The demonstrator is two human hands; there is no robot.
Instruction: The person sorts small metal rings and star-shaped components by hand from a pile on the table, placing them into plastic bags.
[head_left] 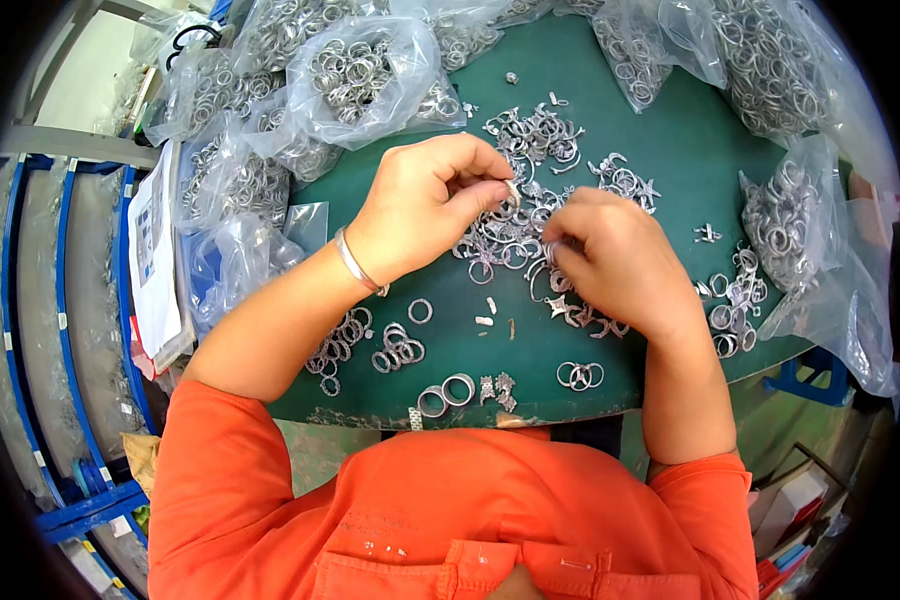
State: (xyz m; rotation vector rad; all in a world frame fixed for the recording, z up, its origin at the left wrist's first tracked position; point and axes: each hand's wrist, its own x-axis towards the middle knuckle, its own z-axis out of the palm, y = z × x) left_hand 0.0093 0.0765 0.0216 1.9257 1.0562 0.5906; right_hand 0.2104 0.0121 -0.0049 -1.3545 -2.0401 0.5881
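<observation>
My left hand [422,200], with a bangle at the wrist, pinches a small silver ring [514,190] between thumb and fingertips, at the edge of a loose pile of silver rings [510,240]. Over the pile's right side, my right hand [620,255] is closed, thumb against fingers. What its fingertips hold, if anything, is mostly hidden. Below the hands, smaller groups lie apart: a cluster of rings [398,350], two wide bands [458,389], two patterned pieces [505,390] and a few linked-looking rings [580,376]. More rings [738,300] lie right of my right forearm.
Clear plastic bags filled with rings crowd the back left, one of them an open bag [365,80]; another bag of rings [785,215] sits at the right edge. The green tabletop [670,150] curves toward me. Blue-framed racks [65,300] stand at left, a blue stool [815,378] below right.
</observation>
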